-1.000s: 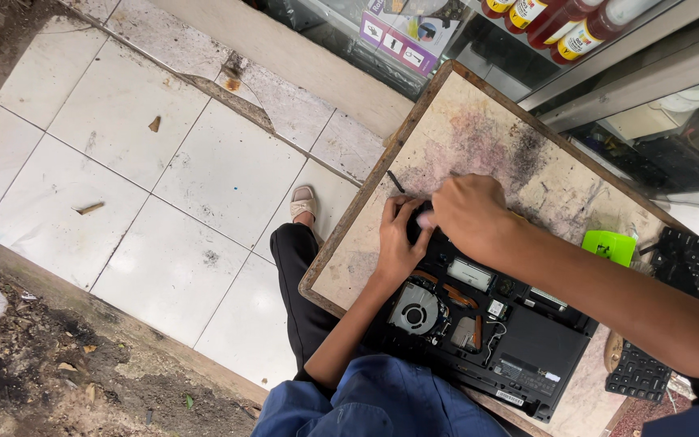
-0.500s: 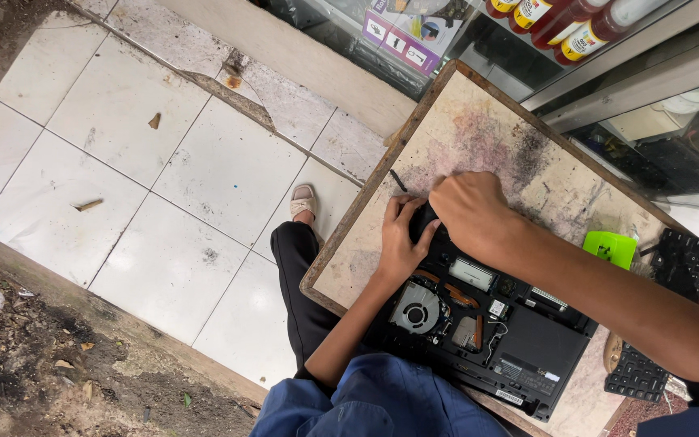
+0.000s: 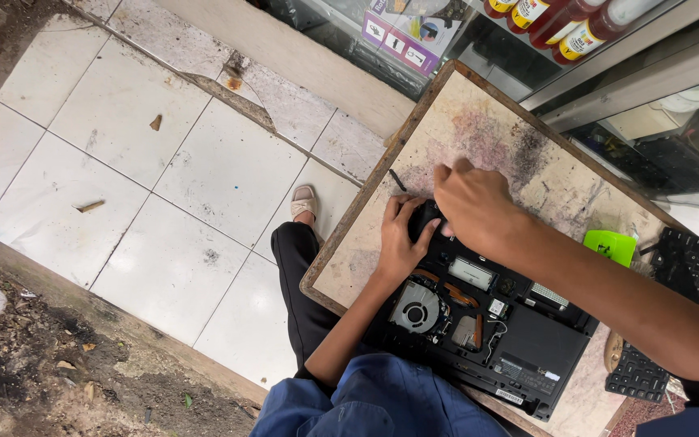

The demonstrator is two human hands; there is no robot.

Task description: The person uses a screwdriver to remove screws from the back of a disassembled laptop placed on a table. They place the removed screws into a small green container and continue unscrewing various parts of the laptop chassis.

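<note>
An opened black laptop base (image 3: 519, 340) lies on a worn wooden board (image 3: 495, 137), its fan (image 3: 416, 314), copper heat pipes and circuit board exposed. My left hand (image 3: 402, 243) clasps the base's far corner, fingers wrapped over a dark part. My right hand (image 3: 479, 210) is pressed down on the same corner with the fingers curled under, so I cannot see what is in it. A thin dark stick (image 3: 398, 180) lies on the board just left of both hands.
A green piece (image 3: 610, 247) and two black keyboard parts (image 3: 685, 259) (image 3: 637, 374) lie at the board's right side. Bottles (image 3: 564, 24) stand behind glass at the top. My leg and sandalled foot (image 3: 304, 202) rest on dirty white floor tiles (image 3: 171, 178), with soil at bottom left.
Both hands stay on the laptop's far corner. The right hand has shifted only slightly over it.
</note>
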